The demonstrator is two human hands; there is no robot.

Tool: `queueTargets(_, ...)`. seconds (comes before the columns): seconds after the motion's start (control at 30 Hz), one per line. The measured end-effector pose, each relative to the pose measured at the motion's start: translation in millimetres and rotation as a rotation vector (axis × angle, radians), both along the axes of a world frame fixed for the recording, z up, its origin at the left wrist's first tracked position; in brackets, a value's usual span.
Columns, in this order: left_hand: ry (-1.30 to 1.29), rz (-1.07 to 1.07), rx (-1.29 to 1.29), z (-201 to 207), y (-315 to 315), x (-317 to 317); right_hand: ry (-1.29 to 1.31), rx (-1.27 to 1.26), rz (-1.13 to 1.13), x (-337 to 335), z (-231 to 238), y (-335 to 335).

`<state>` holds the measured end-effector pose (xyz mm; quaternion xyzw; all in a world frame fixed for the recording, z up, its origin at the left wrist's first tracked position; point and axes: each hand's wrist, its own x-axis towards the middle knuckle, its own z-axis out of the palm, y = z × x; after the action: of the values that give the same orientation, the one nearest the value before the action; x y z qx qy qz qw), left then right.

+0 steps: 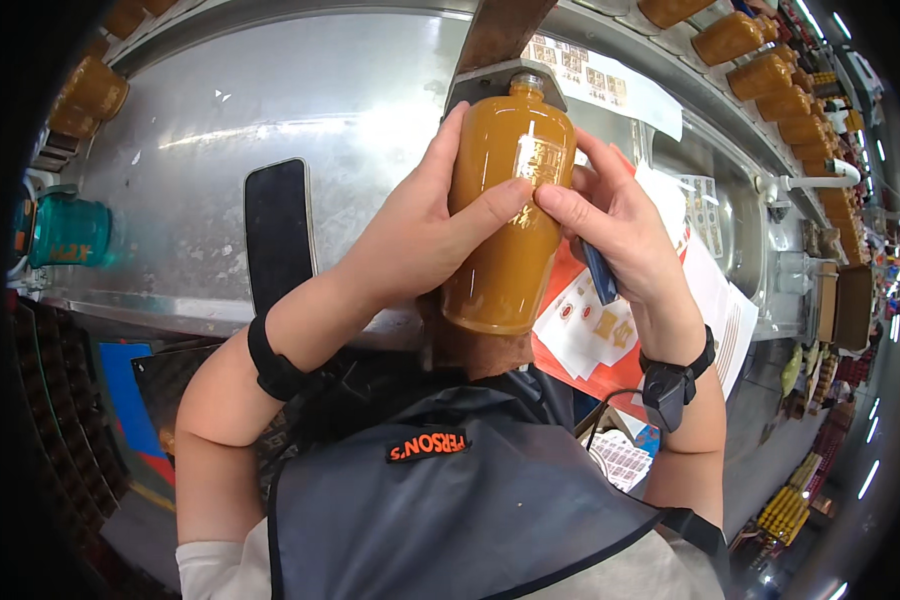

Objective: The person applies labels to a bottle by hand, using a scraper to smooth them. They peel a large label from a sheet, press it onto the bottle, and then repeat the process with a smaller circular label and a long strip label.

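Observation:
A glossy amber-brown bottle (pixel 505 270) with a short clear neck leans in front of me on a brown support (pixel 482 352), its neck pointing away. My left hand (pixel 460 205) wraps round its left side, thumb pressed on the front. From the right, my right hand (pixel 615 215) sets its thumb beside the left one, over raised gold-and-white lettering (pixel 545 160). A dark blue flat tool (pixel 599 273) sticks out below the right hand's curled fingers; its upper part is hidden there. Whether a sticker lies under the thumbs, I cannot tell.
A black phone (pixel 279 235) rests on the metal worktop (pixel 190 200) to the left, and a teal jug (pixel 73 230) stands farther left. Sticker sheets (pixel 610 85) and a red sheet with labels (pixel 580 340) lie right. Several brown bottles (pixel 760 75) line the far-right rack.

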<state>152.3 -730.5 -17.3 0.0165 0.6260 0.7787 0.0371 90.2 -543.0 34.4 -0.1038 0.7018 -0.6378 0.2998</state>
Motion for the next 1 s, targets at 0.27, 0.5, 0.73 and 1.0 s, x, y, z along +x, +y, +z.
queueTargets(0.27, -0.039, 0.018, 0.155, -1.6, -4.2, -4.5, -0.157, 0.043, -0.041, -5.4, 7.7, 2.9)
queueTargets(0.5, -0.003, 0.007, -0.082, 2.4, -1.2, -4.0, -0.07, 0.012, 0.017, -0.3, 6.5, -4.5)
queueTargets(0.73, -0.007, 0.005, -0.053, 3.5, -0.7, -3.5, -0.041, 0.029, 0.031, -3.3, 0.8, -2.4)
queueTargets(1.0, 0.052, 0.141, -0.176, 2.1, -2.1, -3.0, -0.085, 0.068, -0.132, -39.3, 3.7, 28.3)
